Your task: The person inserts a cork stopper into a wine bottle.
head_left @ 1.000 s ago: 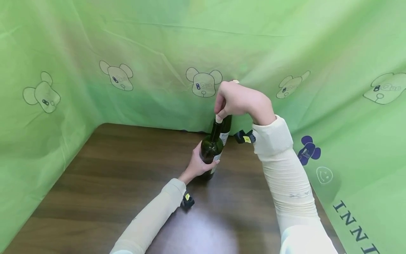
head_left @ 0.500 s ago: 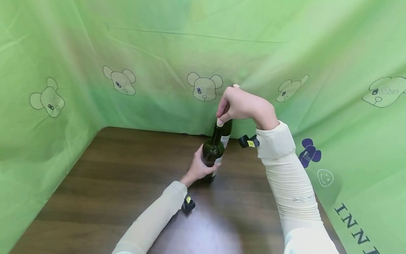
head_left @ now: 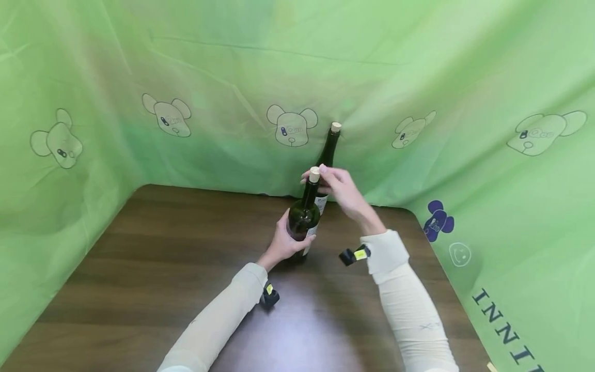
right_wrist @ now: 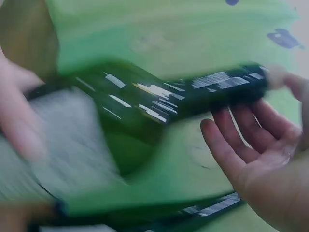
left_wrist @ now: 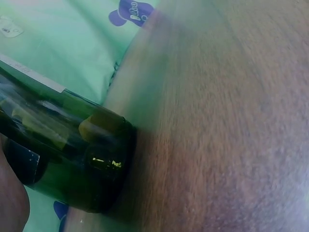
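While your left hand (head_left: 283,242) grips the green wine bottle (head_left: 303,219) upright on the table (head_left: 162,268), keep it planted. Your right hand (head_left: 341,190), fingers relaxed and apart just beside the neck, has come off and dropped lower. Its cork (head_left: 314,173) now sits seated.

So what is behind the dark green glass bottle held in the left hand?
A second dark green corked bottle stands behind it against the green cloth; its lower body is covered by the front bottle and right hand.
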Demonstrator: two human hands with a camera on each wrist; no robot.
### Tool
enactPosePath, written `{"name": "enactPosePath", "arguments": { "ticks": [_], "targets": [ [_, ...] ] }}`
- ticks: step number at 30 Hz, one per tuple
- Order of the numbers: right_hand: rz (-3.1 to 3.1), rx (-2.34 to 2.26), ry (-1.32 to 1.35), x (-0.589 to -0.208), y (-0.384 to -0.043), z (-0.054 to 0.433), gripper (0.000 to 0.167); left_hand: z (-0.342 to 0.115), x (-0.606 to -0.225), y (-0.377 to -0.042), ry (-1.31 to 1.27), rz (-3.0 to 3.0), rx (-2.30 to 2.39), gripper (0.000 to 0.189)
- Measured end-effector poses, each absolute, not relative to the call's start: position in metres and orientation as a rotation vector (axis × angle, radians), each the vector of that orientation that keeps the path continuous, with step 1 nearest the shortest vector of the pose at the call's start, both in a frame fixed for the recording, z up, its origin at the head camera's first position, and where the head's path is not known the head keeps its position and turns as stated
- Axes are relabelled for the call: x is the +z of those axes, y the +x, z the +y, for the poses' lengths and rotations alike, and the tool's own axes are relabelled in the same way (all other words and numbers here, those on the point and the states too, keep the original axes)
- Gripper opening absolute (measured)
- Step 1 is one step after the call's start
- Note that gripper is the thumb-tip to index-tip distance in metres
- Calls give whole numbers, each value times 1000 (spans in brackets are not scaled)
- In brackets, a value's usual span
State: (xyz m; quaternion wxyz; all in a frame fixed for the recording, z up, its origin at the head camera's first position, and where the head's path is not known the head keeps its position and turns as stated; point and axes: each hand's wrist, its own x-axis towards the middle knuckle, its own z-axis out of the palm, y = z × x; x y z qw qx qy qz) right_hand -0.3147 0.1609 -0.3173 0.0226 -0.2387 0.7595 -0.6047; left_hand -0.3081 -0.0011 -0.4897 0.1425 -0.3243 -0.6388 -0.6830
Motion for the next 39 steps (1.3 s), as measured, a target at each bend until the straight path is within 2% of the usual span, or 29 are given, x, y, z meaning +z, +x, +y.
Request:
{"name": "enactPosePath", "arguments": {
  "ticks": [3, 7, 20, 29, 39],
  "targets": [
    [2113, -2052, -604, -333, -314, 144, 66, -3, -492, -308, -928, -1847, -1952, 64],
    [1928, -2231, -493, -338, -316, 123, 73, -2, -493, -308, -909, -1867, -1910, 64],
    [1902, -2373, -610, -349, -321, 103, 58, -1, -491, -300, -843, -1922, -1857, 68],
    [1966, -2420, -684, -356, -323, 101, 49, 0, -493, -304, -849, -1902, -1842, 63],
    [1973, -2417, -699, -354, -325, 99, 48, 0, -497, -305, -818, -1854, -1820, 62]
  ]
}}
